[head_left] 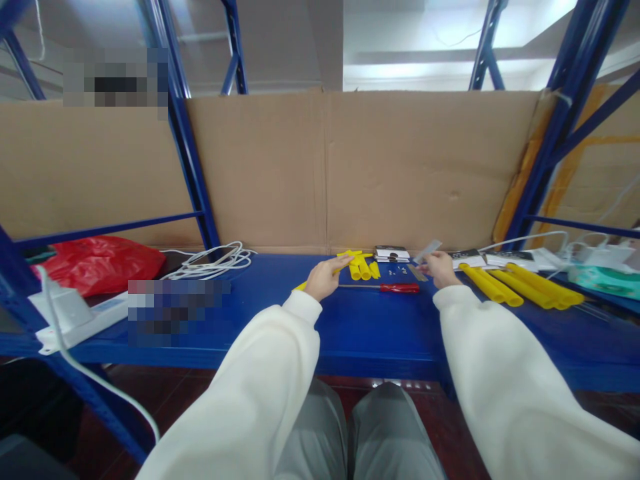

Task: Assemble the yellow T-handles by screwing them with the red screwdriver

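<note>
My left hand (324, 275) is closed round what looks like a yellow tube (301, 286), which shows by the wrist and at the fingertips; the palm hides the rest. Just beyond its fingers lie short yellow tube pieces (361, 268). A screwdriver (399, 288) with a red handle and long thin shaft lies in front of them. My right hand (440, 268) pinches a small clear plastic bag (429, 249) above the blue shelf. Beside it are several tiny pale parts (399, 271) and a flat greyish strip (416, 273), too small to make out.
Longer yellow tubes (530, 287) and white-and-black packets (510, 259) lie to the right. A red plastic bag (107, 263), coiled white cable (215, 261) and power strip (95, 321) are at the left. A cardboard panel (400, 173) and blue posts (187, 147) stand behind.
</note>
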The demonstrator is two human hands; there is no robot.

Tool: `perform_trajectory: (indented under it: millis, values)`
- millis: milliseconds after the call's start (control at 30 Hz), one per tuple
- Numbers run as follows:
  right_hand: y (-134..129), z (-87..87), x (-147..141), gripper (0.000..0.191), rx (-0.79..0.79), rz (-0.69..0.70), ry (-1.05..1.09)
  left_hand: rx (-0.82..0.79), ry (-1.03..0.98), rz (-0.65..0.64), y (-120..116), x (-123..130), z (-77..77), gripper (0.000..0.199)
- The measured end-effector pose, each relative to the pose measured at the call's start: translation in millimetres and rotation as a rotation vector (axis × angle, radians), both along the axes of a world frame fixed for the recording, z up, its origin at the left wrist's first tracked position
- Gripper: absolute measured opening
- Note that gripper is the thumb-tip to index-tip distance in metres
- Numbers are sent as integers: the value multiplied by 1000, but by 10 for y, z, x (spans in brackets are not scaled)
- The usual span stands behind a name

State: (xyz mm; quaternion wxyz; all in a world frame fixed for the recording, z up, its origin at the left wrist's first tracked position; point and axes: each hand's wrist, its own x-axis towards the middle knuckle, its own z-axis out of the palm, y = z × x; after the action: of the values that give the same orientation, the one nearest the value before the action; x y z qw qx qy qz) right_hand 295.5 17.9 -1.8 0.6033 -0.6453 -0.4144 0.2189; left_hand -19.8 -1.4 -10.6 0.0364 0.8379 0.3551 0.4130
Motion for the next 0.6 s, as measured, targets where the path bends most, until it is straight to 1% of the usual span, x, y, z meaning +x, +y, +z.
perform_trajectory:
  millis: [67, 100, 267, 333, 500, 600]
  values:
    - [8, -34, 73, 4, -81, -26, 9, -5, -2, 0, -3, 1, 4, 63]
    - [19, -53, 102, 4, -102, -46, -15, -8, -3, -2, -5, 1, 6, 64]
    - [100, -146, 208, 6, -166, -205, -305, -22, -14, -17, -31, 9, 21, 63]
    - [121, -178, 235, 5, -198, -201, -376, -26, -16, -19, -40, 15, 25, 62]
    - [145, -219, 234, 2, -255, -126, -465, -31, 1, -11, -35, 17, 23, 63]
    - [150, -212, 212, 9, -301, -121, -543, -29, 6, -6, -24, 13, 15, 63]
